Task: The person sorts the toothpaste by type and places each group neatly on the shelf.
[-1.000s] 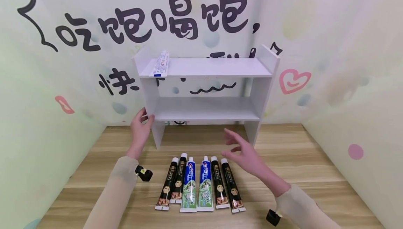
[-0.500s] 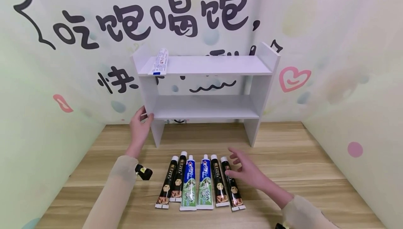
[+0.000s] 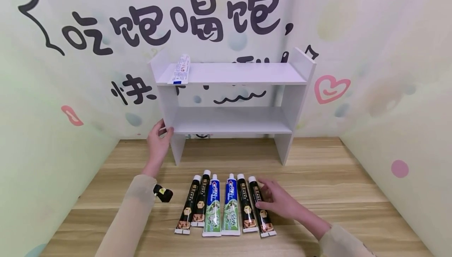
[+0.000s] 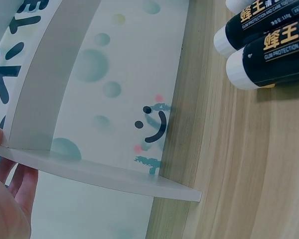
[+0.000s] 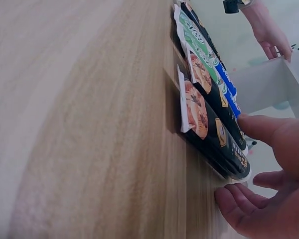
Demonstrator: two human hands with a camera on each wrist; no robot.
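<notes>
My left hand (image 3: 159,139) holds the left side panel of a white two-tier shelf (image 3: 229,121), thumb at the front edge and fingers on the outer side. In the right wrist view, my right hand (image 5: 269,184) spreads around the outermost black toothpaste tube (image 5: 209,129), thumb above and fingers beside its cap end. The fingers are not closed on it. Another black tube (image 3: 246,206) lies just left of it, then two blue-and-green toothpaste tubes (image 3: 231,210) (image 3: 212,210). Two more black tubes (image 3: 199,202) (image 3: 187,210) lie at the row's left end.
A white tube (image 3: 181,70) lies on the shelf's top board at the left. Behind the shelf stands a wall (image 3: 219,17) with black lettering, and side walls flank the wooden table (image 3: 335,178).
My right hand has come down and toward me, from in front of the shelf to the rightmost black toothpaste tube. The left hand stays on the shelf panel.
</notes>
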